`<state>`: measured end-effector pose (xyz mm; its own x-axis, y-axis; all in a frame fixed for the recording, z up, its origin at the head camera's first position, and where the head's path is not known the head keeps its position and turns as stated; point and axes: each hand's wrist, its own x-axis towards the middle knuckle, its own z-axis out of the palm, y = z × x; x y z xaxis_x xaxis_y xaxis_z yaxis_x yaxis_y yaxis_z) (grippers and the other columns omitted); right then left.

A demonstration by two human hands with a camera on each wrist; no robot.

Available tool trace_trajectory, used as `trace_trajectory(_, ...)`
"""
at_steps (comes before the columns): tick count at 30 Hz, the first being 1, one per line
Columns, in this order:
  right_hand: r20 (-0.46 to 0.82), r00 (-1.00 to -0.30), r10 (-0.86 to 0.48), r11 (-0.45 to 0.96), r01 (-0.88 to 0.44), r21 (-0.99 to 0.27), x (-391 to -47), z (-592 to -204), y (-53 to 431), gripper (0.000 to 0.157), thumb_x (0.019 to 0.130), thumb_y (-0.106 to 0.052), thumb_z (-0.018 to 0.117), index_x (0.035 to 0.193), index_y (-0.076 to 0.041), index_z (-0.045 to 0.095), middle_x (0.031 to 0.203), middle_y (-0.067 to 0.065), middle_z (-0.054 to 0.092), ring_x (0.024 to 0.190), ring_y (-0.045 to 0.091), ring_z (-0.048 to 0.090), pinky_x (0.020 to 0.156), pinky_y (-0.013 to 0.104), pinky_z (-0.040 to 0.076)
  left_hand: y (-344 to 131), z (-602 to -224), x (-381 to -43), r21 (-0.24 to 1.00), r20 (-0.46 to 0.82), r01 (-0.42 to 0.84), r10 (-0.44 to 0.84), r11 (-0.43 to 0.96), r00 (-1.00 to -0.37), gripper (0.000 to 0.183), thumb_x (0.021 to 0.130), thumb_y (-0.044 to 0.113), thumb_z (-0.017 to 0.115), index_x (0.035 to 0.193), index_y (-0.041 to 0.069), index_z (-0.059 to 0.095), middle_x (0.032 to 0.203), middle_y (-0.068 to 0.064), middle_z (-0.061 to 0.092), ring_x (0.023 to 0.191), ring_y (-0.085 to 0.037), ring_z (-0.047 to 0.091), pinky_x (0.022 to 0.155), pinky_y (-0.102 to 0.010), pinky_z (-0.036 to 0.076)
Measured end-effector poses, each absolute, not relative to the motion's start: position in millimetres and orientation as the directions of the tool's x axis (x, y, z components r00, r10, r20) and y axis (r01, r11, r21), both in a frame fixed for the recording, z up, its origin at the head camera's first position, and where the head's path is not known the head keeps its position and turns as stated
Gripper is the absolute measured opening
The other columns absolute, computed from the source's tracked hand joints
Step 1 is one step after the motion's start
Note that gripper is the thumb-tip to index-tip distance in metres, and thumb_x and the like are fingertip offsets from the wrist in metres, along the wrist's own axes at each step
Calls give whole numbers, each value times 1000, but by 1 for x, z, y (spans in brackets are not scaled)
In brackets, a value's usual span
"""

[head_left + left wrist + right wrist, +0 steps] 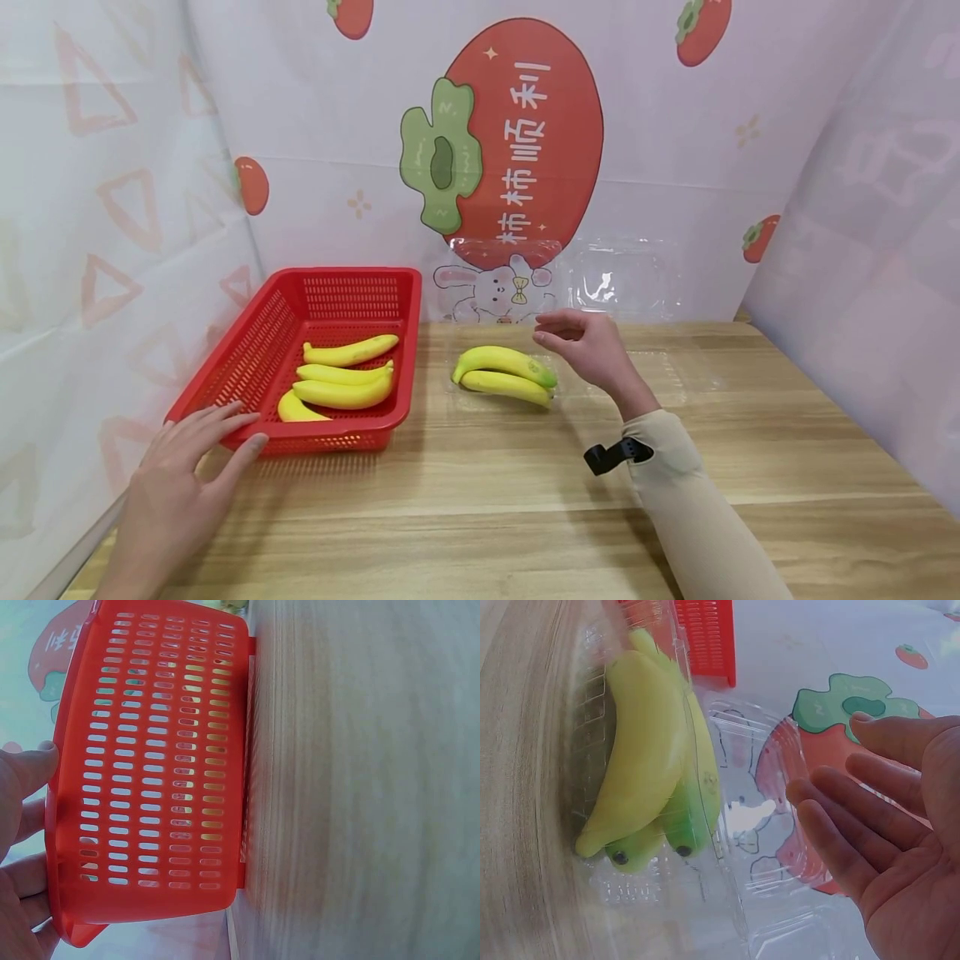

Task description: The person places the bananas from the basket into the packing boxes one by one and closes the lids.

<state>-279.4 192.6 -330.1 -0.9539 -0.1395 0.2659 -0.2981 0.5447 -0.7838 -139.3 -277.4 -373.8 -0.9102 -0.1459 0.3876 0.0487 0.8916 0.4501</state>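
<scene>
Yellow bananas [504, 367] with green ends lie in a clear plastic box [641, 889]; at least two show. Its see-through lid [480, 312] stands up at the back. My right hand [588, 346] hovers just right of the bananas, fingers extended and apart from them, holding nothing. At the left, my left hand [183, 475] rests on the near left corner of a red plastic basket [414, 358]. Its fingers [30, 879] and thumb touch the rim in the left wrist view. Several bananas [345, 387] lie inside the basket.
Another clear plastic box [663, 375] sits at the right, its lid [622, 279] raised against the printed backdrop [330, 108]. Cloth walls border the wooden table [465, 508] at the back and both sides. A black strap device [618, 454] is on the right wrist.
</scene>
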Motion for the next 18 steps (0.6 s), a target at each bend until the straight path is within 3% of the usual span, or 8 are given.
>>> trace_trajectory(18,236,-963,-132,555,-269,-787,-281,-334,191,35,99,-27,77,130,-11,75,122,11,80,110,27,78,97,44,65,-277,-375,-139,451,403,63,-140,891,-905,58,95,39,79,145,11,64,149,-28,58,139,-50,46,106,-84,39)
